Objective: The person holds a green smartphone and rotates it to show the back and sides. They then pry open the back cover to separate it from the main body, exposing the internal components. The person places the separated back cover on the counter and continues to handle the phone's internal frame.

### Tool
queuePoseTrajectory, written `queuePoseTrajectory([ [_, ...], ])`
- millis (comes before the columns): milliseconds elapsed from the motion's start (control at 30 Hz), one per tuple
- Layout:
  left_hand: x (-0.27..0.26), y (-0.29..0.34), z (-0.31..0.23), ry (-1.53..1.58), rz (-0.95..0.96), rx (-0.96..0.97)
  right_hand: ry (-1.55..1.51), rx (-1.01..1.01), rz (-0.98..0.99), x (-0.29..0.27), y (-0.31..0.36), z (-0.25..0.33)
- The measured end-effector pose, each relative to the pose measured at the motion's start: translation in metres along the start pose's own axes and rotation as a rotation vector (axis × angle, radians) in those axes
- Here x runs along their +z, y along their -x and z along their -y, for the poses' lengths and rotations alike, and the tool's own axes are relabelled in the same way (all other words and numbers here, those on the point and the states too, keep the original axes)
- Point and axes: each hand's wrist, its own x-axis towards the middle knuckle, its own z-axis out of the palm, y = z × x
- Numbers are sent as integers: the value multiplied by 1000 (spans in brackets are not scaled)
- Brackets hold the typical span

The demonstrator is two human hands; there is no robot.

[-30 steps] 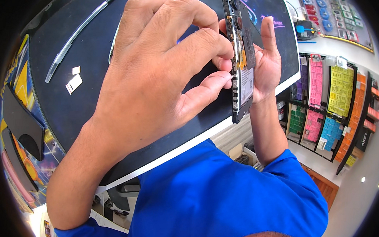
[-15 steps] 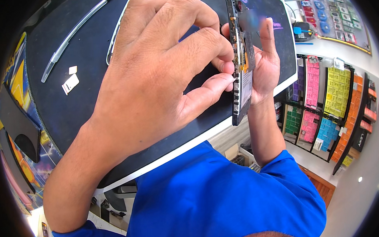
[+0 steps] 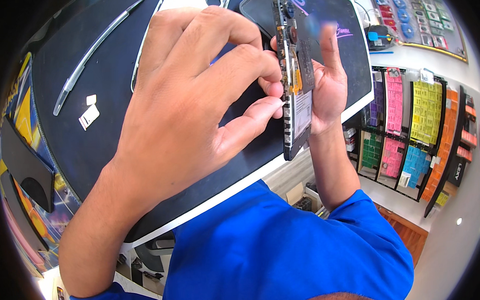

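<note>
holding thumb and fingertip close together at the side edge of an opened phone (image 3: 297, 84), the left hand (image 3: 190, 99) sits nearest; whether it pinches anything cannot be told. the phone, seen nearly edge-on above the dark mat (image 3: 115, 64), is clamped in the right hand (image 3: 330, 88) behind it. on the mat beyond lie two small pale pieces (image 3: 90, 118) and a clear pen (image 3: 82, 62).
</note>
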Motion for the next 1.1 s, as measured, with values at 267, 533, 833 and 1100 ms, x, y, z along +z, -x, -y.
queuePoseTrajectory([
  [267, -4, 1, -6, 15, 36, -55, 55, 5, -193, 17, -1, -4],
  [533, -28, 5, -8, 19, 135, -95, 61, 59, -97, 12, -9, -12],
  [833, -25, -2, -11, -93, 46, -53, 186, -59, -41, 16, -6, -14],
  [1100, -35, -10, -20, -97, 196, -188, 106, -312, -59, 40, -12, -29],
])
